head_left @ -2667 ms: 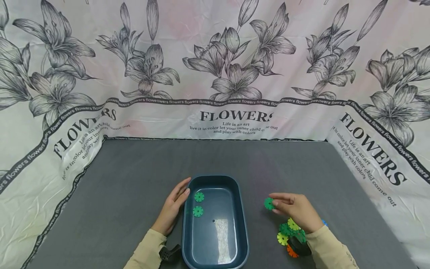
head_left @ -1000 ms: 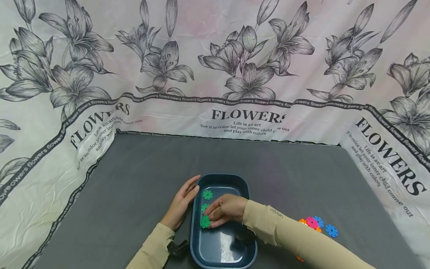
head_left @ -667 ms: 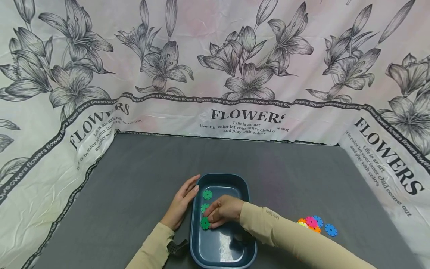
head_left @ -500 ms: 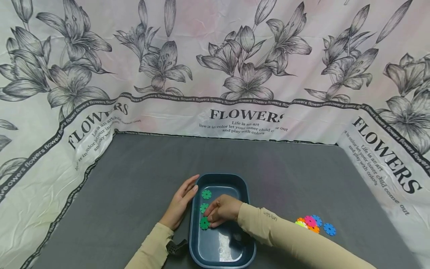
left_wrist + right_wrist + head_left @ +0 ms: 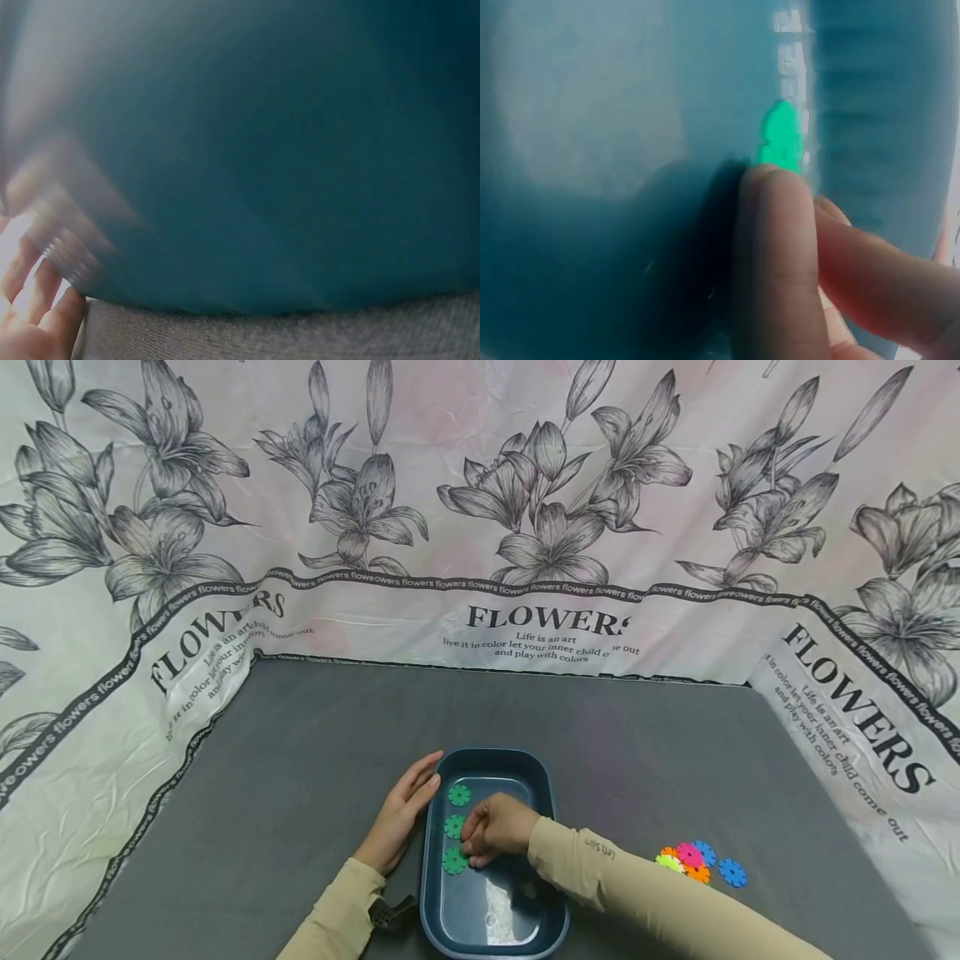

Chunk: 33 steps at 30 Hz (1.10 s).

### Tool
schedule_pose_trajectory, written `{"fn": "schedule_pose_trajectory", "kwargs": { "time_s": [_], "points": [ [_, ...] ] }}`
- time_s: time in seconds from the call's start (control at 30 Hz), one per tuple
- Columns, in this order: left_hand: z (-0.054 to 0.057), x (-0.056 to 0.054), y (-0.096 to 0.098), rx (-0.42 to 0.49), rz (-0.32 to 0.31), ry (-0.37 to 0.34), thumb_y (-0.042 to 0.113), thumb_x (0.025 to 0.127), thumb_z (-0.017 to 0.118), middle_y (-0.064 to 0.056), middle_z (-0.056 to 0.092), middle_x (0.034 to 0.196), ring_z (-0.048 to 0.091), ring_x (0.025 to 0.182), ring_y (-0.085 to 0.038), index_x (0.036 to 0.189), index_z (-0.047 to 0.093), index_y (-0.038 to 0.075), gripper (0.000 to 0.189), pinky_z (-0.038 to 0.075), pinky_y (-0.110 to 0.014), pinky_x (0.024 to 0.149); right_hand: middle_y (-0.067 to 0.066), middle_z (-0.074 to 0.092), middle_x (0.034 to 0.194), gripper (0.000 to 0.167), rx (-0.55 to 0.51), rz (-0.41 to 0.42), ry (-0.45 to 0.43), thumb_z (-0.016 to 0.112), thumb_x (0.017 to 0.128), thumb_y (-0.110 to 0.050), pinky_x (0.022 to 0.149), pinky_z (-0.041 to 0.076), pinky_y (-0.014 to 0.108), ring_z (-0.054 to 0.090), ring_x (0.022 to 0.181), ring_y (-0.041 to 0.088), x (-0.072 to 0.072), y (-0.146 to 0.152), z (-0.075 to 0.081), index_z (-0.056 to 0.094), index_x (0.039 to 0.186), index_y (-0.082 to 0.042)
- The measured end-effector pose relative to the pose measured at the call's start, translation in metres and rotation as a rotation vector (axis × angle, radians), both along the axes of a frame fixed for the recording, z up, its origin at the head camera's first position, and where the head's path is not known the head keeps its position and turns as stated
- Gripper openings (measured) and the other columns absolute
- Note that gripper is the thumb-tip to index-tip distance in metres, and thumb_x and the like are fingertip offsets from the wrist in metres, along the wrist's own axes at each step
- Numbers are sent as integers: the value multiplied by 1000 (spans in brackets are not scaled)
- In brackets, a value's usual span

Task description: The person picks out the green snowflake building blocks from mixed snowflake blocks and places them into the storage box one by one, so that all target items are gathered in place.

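Blue tray [image 5: 457, 910] with long axis running straight away from the person; three green discs [image 5: 453, 827] inside, flat, lined up along tray's left wall. Right hand [image 5: 499, 825] over tray floor, fingers bent, tips at nearest green disc [image 5: 453, 861]; cannot tell whether pinched or just touched. Left hand [image 5: 396, 821] fairly straight-fingered, against tray's left wall, holding nothing in its fingers. Discs thin, round, notched, plastic-looking. Tray glossy, round-cornered. Right of tray, coloured discs [image 5: 688, 854] clustered. Beneath tray, matte grey cloth [image 5: 337, 718].
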State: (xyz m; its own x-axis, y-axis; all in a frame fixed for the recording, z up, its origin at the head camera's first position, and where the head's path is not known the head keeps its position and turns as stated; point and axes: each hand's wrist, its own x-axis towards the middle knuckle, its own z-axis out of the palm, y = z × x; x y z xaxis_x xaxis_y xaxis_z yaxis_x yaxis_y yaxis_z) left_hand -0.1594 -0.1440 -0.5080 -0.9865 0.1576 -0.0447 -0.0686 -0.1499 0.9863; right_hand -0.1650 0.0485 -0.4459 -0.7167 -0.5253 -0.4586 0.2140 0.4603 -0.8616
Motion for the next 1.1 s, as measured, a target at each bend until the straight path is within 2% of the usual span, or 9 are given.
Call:
{"fn": "schedule_pose_trajectory", "kwargs": {
  "time_s": [0.13, 0.27, 0.4, 0.53, 0.67, 0.8, 0.9, 1.0, 1.1],
  "points": [
    [-3, 0, 3, -11, -13, 1, 39, 96, 56, 1, 40, 148, 36, 137, -19, 144, 42, 27, 51, 26, -49, 113, 9, 66, 72, 10, -29, 4, 36, 68, 83, 5, 62, 58, 31, 66, 61, 12, -2, 13, 10, 64, 92, 9],
    [-5, 0, 6, -32, -18, 3, 38, 96, 56, 2, 38, 149, 36, 137, -19, 144, 41, 27, 51, 27, -49, 112, 10, 66, 79, 16, -83, 16, 110, 67, 88, -3, 68, 58, 36, 68, 69, 19, 2, 38, 33, 63, 99, 9],
    [-6, 1, 8, -57, -14, 18, 38, 96, 56, 4, 37, 150, 32, 139, -18, 144, 42, 28, 50, 25, -50, 113, 15, 67, 85, 21, -105, -6, 189, 66, 90, -11, 72, 57, 41, 67, 76, 25, 16, 77, 61, 63, 102, 5],
    [-6, 0, 10, -51, -22, 26, 37, 97, 56, 4, 36, 150, 30, 140, -18, 142, 43, 31, 48, 24, -50, 114, 13, 69, 91, 24, 4, -113, 309, 66, 91, -21, 74, 56, 37, 67, 81, 23, 36, 125, 72, 64, 105, -1],
    [-6, 1, 10, -54, -41, 30, 37, 98, 54, 3, 35, 151, 30, 140, -18, 144, 41, 30, 48, 24, -50, 113, 4, 69, 97, 20, 262, -247, 445, 65, 92, -24, 72, 54, 31, 65, 84, 15, 54, 172, 61, 66, 107, -10],
    [-5, 2, 5, -83, -33, 32, 36, 99, 52, 3, 36, 150, 35, 137, -18, 146, 39, 27, 49, 29, -44, 111, -2, 67, 97, 18, 502, -266, 549, 66, 90, -17, 71, 51, 29, 62, 83, 12, 68, 210, 38, 66, 107, -11],
    [-2, 2, 1, -96, -30, 40, 35, 100, 51, 3, 38, 149, 37, 136, -18, 146, 38, 25, 49, 34, -32, 108, -3, 67, 93, 20, 576, -256, 588, 70, 86, -13, 70, 51, 27, 60, 79, 9, 78, 228, 19, 67, 105, -9],
    [-1, 3, -1, -86, -36, 30, 36, 99, 51, 4, 39, 148, 40, 134, -19, 147, 37, 26, 50, 38, -22, 102, -3, 66, 91, 22, 588, -256, 609, 74, 82, -10, 66, 50, 26, 57, 73, 3, 88, 236, 5, 67, 103, -7],
    [-1, 3, 0, -69, -36, 18, 37, 99, 52, 4, 41, 147, 42, 132, -18, 147, 38, 26, 51, 40, -20, 99, -4, 63, 91, 25, 606, -256, 611, 76, 80, -10, 63, 48, 24, 52, 71, 1, 96, 237, -4, 66, 103, -11]
  ]
}}
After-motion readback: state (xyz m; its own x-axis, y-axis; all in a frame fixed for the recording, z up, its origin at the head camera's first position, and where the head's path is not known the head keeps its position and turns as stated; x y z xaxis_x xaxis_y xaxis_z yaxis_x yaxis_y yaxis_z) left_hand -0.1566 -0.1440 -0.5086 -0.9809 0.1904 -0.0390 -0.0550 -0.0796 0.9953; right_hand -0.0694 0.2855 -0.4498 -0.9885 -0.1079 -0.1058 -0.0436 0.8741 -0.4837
